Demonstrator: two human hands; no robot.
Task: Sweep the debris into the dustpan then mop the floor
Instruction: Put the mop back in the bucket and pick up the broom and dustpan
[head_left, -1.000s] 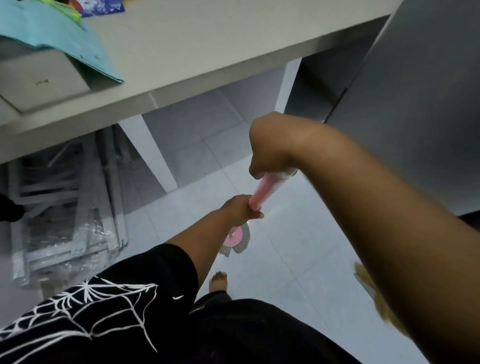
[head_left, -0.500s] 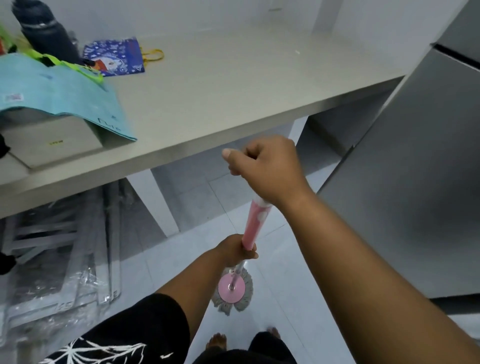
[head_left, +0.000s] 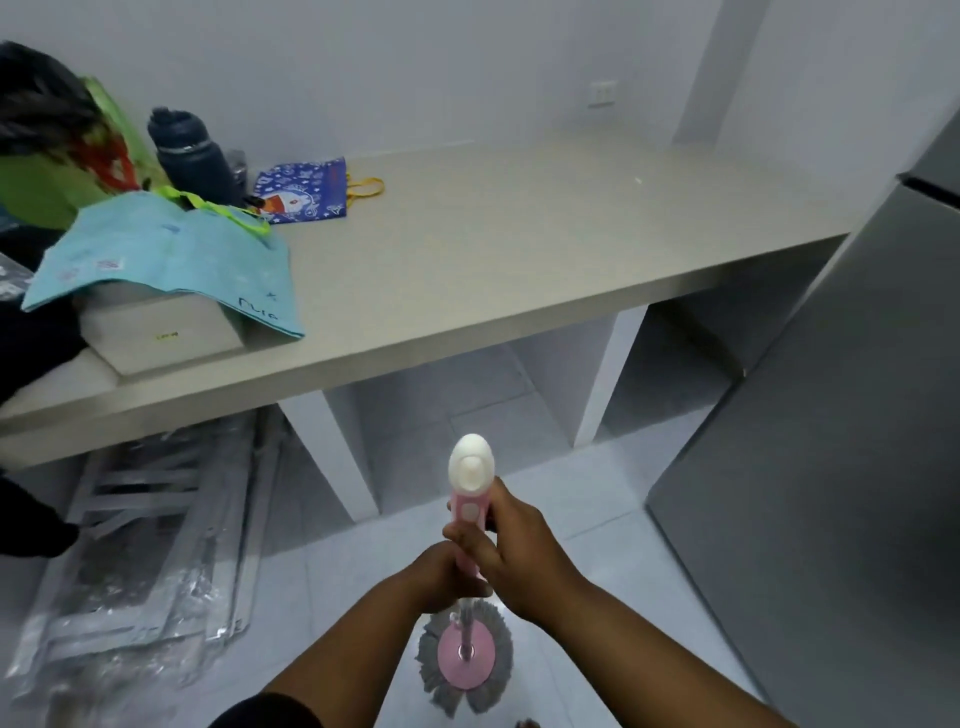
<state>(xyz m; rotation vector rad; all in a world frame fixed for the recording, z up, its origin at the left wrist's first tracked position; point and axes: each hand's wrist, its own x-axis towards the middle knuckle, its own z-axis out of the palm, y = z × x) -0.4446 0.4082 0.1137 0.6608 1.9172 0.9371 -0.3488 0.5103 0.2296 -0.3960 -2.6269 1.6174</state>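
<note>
A pink mop handle (head_left: 469, 512) with a white egg-shaped top stands almost upright in front of me. Its round head (head_left: 466, 657), pink disc with grey fringe, rests flat on the white floor tiles (head_left: 613, 561). My right hand (head_left: 511, 558) grips the handle just below the white cap. My left hand (head_left: 447, 577) grips it right underneath, the two hands touching. No dustpan or debris shows in the head view.
A beige counter (head_left: 493, 291) spans the view with bags, a dark bottle (head_left: 189, 156) and a white box (head_left: 161, 338) at its left. Plastic-wrapped metal frames (head_left: 150, 551) lean under it. A grey fridge (head_left: 831, 467) stands at the right.
The view has tilted up. My right hand slid down the handle from over its top, baring the white cap, and now sits against my left hand. The mop head lies nearer my feet.
</note>
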